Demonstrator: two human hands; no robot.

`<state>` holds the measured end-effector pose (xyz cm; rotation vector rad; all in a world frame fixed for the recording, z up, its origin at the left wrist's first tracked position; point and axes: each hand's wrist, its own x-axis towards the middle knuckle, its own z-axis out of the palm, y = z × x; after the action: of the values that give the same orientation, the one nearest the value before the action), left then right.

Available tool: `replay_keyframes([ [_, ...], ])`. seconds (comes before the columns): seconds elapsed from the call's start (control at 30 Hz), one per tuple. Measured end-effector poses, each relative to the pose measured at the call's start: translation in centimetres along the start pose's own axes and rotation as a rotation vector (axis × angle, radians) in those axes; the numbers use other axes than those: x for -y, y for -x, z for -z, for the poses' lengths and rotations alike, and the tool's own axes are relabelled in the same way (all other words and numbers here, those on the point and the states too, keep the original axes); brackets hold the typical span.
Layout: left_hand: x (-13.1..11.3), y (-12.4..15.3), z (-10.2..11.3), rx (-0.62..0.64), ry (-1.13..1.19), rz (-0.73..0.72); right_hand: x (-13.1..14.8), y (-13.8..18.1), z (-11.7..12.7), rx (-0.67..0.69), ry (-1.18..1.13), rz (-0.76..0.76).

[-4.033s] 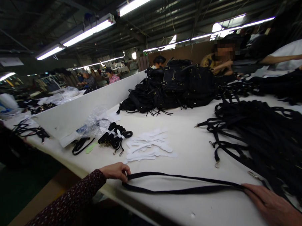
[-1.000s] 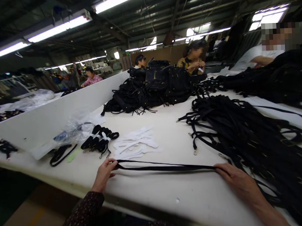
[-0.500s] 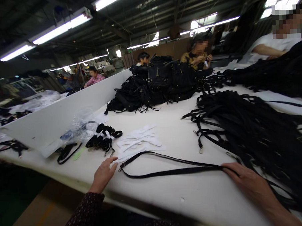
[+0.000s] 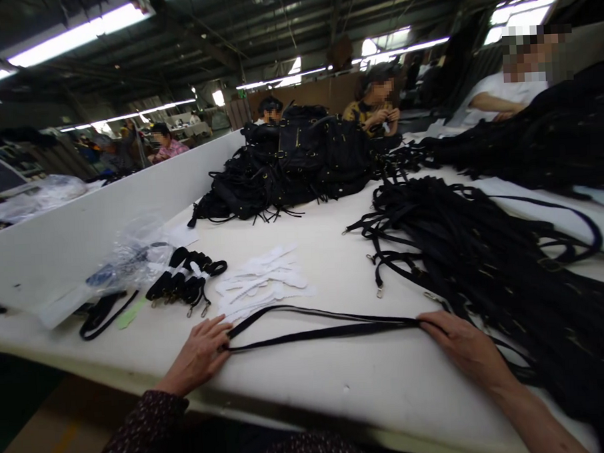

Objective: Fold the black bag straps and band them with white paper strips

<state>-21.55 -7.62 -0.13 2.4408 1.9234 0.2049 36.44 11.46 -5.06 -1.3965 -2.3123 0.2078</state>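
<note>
A black strap [image 4: 316,333] lies stretched across the white table in a long, narrow loop. At its left end, where the metal clip was, my left hand [image 4: 201,351] is closed over it, hiding the clip. The fingers of my right hand [image 4: 460,343] pinch the strap's other end. Just beyond my left hand lie white paper strips [image 4: 264,281] in a loose stack. Several folded black straps [image 4: 184,278] with white bands round them sit to the left of the papers. By my right hand spreads a big heap of loose black straps [image 4: 473,246] with metal clips.
Black bags [image 4: 303,153] are piled at the back of the table [image 4: 327,242]. A low white partition [image 4: 105,202] runs along the left side, with clear plastic bags [image 4: 133,254] near it. More black goods [image 4: 528,136] lie at the back right. Co-workers sit across the table.
My left hand has moved onto the strap's clip end and closed on it. The loop has been drawn narrower and straighter. The view has shifted a little to the right.
</note>
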Motion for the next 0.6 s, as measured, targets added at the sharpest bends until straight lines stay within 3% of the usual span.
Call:
replay_keyframes([
  [0.13,2.0,1.4,0.6,-0.010,-0.090,-0.049,0.5,0.1,0.4,-0.005,-0.002,-0.014],
  [0.3,2.0,2.3,0.6,-0.035,-0.139,0.016,0.5,0.1,0.4,0.017,-0.010,-0.025],
  [0.47,1.9,2.4,-0.3,-0.068,-0.149,0.139,0.8,0.0,0.6,0.052,-0.028,-0.021],
  [0.6,2.2,2.8,-1.6,-0.103,-0.115,0.159,0.9,0.2,0.6,0.033,-0.027,-0.009],
])
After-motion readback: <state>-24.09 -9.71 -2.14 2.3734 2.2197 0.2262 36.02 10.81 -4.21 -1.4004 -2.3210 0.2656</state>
